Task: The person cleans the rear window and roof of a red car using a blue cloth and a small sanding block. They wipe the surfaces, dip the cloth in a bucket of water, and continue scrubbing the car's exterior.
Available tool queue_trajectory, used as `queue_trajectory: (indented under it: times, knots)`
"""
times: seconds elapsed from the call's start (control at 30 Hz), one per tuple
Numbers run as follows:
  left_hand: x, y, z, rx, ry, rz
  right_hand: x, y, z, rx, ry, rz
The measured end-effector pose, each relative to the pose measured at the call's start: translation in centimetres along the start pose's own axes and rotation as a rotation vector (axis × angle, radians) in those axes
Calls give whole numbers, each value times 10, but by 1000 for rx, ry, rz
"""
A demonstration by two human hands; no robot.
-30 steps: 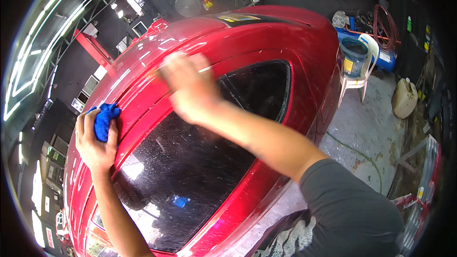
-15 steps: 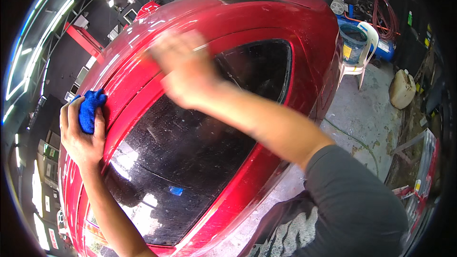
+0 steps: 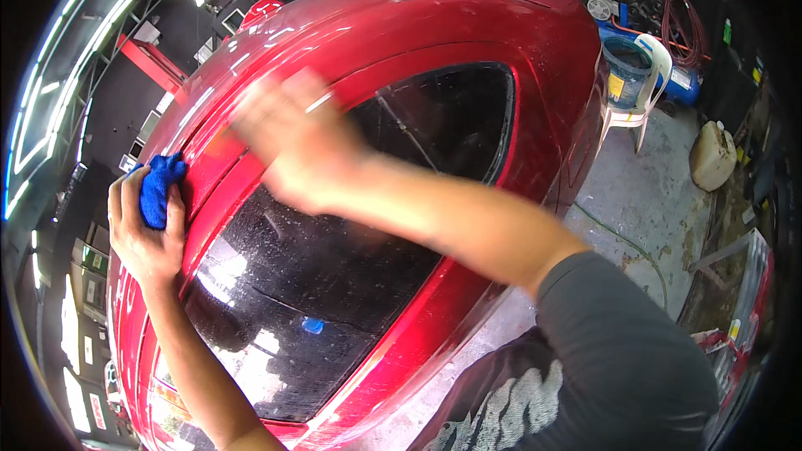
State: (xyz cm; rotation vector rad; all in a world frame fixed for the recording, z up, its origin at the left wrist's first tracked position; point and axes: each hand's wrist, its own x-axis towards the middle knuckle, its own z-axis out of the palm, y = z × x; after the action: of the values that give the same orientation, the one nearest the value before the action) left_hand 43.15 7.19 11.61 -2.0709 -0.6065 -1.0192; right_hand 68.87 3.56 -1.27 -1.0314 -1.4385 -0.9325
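Right hand: there it was, your right hand (image 3: 292, 138), a blur over the roof edge (image 3: 219, 190); whether it gripped anything, I could not tell.
Left hand: your left hand (image 3: 144, 238) was curled round a blue cloth (image 3: 160, 188), thumb on one side, fingers on the other, up against the red paint.
Gap: your two hands were apart, the cloth hand nearer the left rim.
Stroke: that blur suggested speed; to my mind an even, flat-palmed pass along the roof edge suited the curve best, with light pressure.
Cloth: a loosely bunched wad, so a cleaner fold turned toward the paint looked wise.
Forearm: your right forearm (image 3: 451, 217) crossed above the dark window (image 3: 334, 271); lifting it well clear seemed sensible.
Red car: the red car (image 3: 468, 29) filled the middle of the view, right in front of you.
Paint: glossy, deep red, lined with pale light streaks.
Glass: dark and peppered with pale specks, bright reflections lower left, a small blue patch (image 3: 313, 326) low down.
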Motion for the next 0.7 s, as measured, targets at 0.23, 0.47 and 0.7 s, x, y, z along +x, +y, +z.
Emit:
queue_trajectory:
  times: [0.23,0.47,0.7]
  knots:
    - [-13,-16,-11,23,-37,9,-21,84,-29,24,-51,19]
    - [-7,-3,1,4,-25,-42,-42,91,-31,-87,-42,230]
    - [-9,-14,-2,6,-15,-21,-33,60,-22,8,-44,-10]
